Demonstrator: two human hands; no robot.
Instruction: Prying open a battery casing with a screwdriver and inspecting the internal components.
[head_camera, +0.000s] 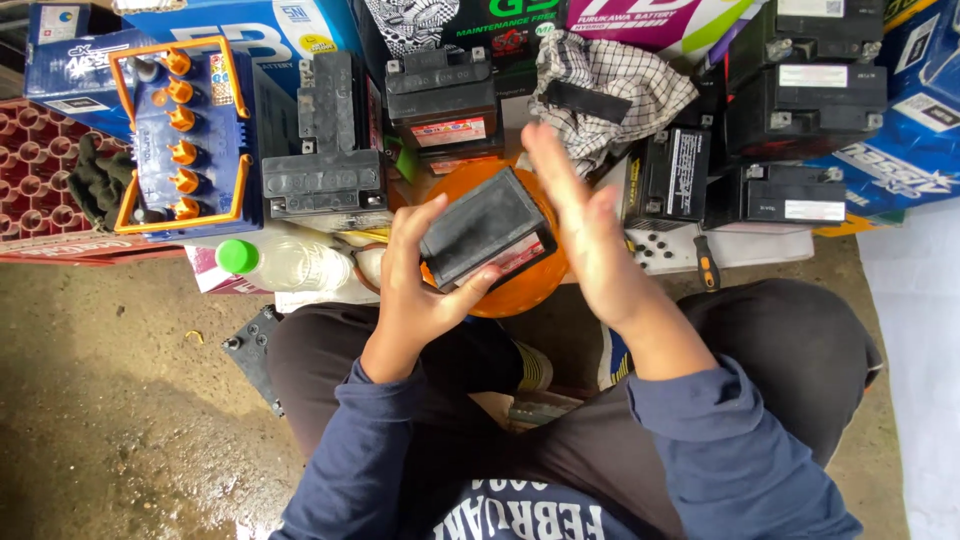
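A small black rectangular battery (487, 228) is gripped, tilted, by the left hand (418, 290) above a round orange plastic basin (520, 290). The right hand (585, 235), somewhat blurred, is held open-fingered just beside it, seemingly not touching.

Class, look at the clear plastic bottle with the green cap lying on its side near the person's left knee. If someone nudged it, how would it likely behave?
The plastic bottle would probably roll, since it lies on its round side. It looks thin-walled and clear, so likely light and somewhat squashy under the fingers. The green cap appears closed, so spilling seems unlikely.
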